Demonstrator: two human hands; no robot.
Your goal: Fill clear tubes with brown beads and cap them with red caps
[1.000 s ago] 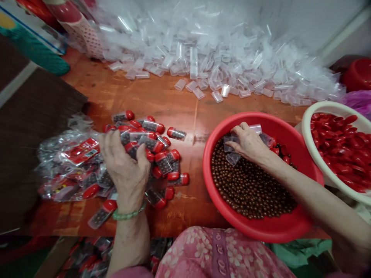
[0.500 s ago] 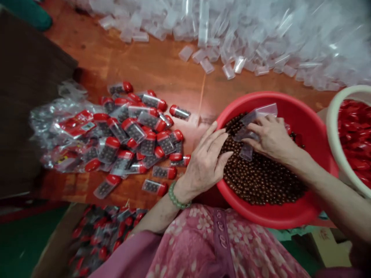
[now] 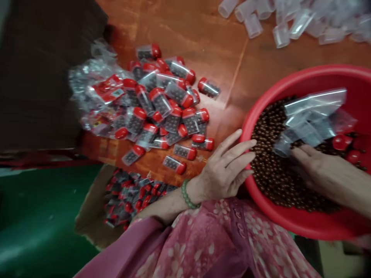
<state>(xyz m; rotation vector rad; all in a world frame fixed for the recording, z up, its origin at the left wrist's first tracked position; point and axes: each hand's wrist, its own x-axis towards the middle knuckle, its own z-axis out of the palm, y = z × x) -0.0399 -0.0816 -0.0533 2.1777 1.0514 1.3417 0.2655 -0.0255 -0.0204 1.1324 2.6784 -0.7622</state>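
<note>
Splaying the left hand (image 3: 223, 166) on a red basin rim (image 3: 290, 220), right hand (image 3: 319, 172) grasping clear tubes (image 3: 311, 119) above brown beads (image 3: 278, 177)

The left hand (image 3: 224, 166) is right up at the rim of the red basin (image 3: 246, 131), and there's a lane of orange table (image 3: 228, 85) running up between that rim and the heap of red-capped tubes (image 3: 162, 104)! Over in the basin, a bunch of clear plastic tubes (image 3: 310, 119) hangs above the brown beads (image 3: 278, 173), crowding the space over the right hand (image 3: 321, 170).
</note>
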